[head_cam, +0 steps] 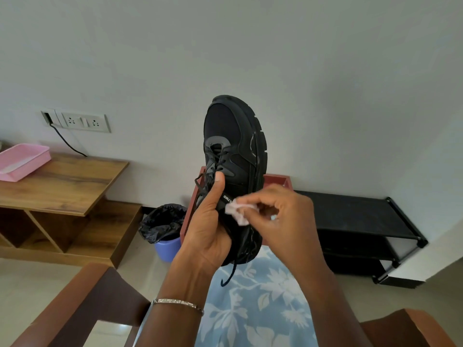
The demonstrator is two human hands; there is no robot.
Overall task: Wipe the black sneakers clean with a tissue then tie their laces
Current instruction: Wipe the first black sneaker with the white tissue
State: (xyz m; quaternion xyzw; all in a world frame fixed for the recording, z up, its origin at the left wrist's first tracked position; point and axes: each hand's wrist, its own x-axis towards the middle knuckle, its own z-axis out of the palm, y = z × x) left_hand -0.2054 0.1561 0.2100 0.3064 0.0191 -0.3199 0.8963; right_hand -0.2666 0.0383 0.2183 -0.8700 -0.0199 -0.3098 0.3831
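A black sneaker (234, 146) is held up in the air, toe pointing away and upward. My left hand (208, 229) grips it around the heel end, thumb lying along the tongue and the loose laces. One lace end (229, 274) dangles below the heel. My right hand (278, 214) pinches a small crumpled white tissue (236, 214) and presses it on the side of the shoe near the white label. A second sneaker is not in view.
A purple bin with a black liner (164, 229) stands on the floor below left of the shoe. Behind are a red-brown box (278, 180), a black shoe rack (358, 221) at right, a wooden shelf unit (62, 191) with a pink tray (22, 161) at left.
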